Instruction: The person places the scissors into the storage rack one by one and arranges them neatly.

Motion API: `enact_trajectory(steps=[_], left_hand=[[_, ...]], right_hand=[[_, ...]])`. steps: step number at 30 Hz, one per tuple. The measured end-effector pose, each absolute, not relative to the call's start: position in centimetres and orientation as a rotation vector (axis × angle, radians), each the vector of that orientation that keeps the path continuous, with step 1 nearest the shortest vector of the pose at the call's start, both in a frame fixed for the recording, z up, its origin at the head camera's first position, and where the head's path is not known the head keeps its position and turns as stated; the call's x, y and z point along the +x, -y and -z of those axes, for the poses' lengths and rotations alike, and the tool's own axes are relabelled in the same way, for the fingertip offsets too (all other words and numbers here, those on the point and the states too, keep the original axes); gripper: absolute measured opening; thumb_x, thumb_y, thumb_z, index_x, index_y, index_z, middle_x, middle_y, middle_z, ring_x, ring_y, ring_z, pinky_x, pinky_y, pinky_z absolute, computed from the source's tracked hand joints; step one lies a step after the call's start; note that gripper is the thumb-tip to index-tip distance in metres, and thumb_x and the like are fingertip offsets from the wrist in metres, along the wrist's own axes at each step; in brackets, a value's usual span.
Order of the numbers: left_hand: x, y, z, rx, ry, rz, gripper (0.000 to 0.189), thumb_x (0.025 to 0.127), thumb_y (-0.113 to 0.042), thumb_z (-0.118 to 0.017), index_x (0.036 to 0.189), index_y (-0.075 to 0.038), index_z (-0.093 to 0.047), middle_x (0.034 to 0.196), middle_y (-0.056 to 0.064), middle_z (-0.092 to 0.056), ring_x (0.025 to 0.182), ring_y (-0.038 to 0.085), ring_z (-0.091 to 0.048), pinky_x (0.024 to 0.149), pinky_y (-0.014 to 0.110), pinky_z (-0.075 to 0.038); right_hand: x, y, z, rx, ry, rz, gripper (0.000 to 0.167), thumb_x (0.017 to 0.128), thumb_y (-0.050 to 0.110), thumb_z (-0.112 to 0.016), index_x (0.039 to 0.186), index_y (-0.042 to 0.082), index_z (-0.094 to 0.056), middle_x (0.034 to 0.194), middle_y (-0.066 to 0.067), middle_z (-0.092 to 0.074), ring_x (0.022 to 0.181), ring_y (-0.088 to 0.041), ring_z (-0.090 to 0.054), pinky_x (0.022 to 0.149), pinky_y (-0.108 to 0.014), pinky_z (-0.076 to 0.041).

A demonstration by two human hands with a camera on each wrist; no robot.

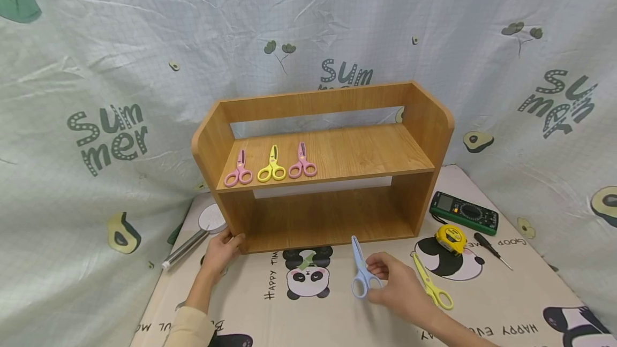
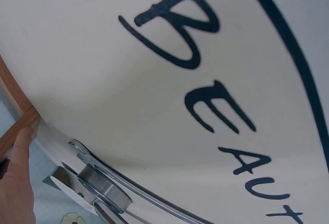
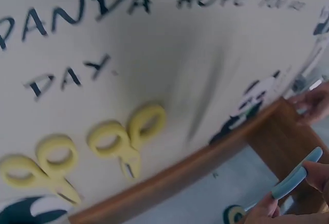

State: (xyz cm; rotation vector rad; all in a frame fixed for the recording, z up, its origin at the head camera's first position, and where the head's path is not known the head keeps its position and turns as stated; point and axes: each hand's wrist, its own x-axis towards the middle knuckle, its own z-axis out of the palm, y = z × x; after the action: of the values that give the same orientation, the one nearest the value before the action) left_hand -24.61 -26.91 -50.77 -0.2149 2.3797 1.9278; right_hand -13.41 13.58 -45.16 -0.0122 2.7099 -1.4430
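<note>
Pinching blue scissors in my right hand, left hand relaxed against the shelf, I risk a loose-grip drop.

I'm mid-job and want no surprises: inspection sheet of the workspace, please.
Surface: printed tabletop, partly covered by wooden shelf unit.
Job's things: blue scissors held; two pink scissors, one yellow pair on upper shelf; yellow scissors on tabletop.
Clutter: multimeter, tape measure, screwdriver, metal utensil.
Grippers: right hand grips blue scissors; left hand touches shelf unit's lower corner.
Cables: apparent black lead beside multimeter.
Surroundings: printed curtain behind.
</note>
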Motion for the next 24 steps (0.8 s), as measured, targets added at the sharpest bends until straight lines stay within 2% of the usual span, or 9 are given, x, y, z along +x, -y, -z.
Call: enact_trajectory(steps=[10, 14, 24], left_hand=[[-24.6, 27.0, 50.9, -0.208, -2.37, -1.939, 0.066, 0.106, -0.011, -0.055, 0.161, 0.008, -0.024, 0.161, 0.035, -0.034, 0.149, 0.049, -0.037, 0.118, 0.061, -0.041], [-24.6, 27.0, 50.9, -0.211, -2.366, -1.941, 0.066, 0.106, -0.01, -0.055, 0.161, 0.008, -0.024, 0.161, 0.035, -0.034, 0.149, 0.049, -0.037, 0.118, 0.061, -0.041], [-24.6, 26.9, 50.8, -0.2, -2.384, -1.921, 0.067, 0.106, -0.013, -0.056, 0.161, 0.008, -0.024, 0.162, 0.034, -0.033, 0.149, 0.049, -0.038, 0.118, 0.06, -0.042]], right_hand=[[-13.2, -13.4, 40.5, -0.068, -2.672, 1.47, 0.062, 0.066, -0.003, -0.09, 0.122, 0.003, -0.065, 0.111, -0.003, -0.069, 0.102, -0.017, -0.066, 0.097, -0.035, -0.061], [-13.3, -13.7, 38.4, -0.169, -2.673, 1.495, 0.058, 0.07, -0.002, -0.087, 0.123, 0.003, -0.064, 0.114, -0.005, -0.068, 0.103, -0.018, -0.065, 0.099, -0.034, -0.06], [-15.3, -14.0, 33.4, -0.444, -2.785, 1.463, 0.05, 0.078, 0.003, -0.081, 0.124, 0.002, -0.062, 0.112, -0.008, -0.067, 0.101, -0.019, -0.064, 0.091, -0.025, -0.06]])
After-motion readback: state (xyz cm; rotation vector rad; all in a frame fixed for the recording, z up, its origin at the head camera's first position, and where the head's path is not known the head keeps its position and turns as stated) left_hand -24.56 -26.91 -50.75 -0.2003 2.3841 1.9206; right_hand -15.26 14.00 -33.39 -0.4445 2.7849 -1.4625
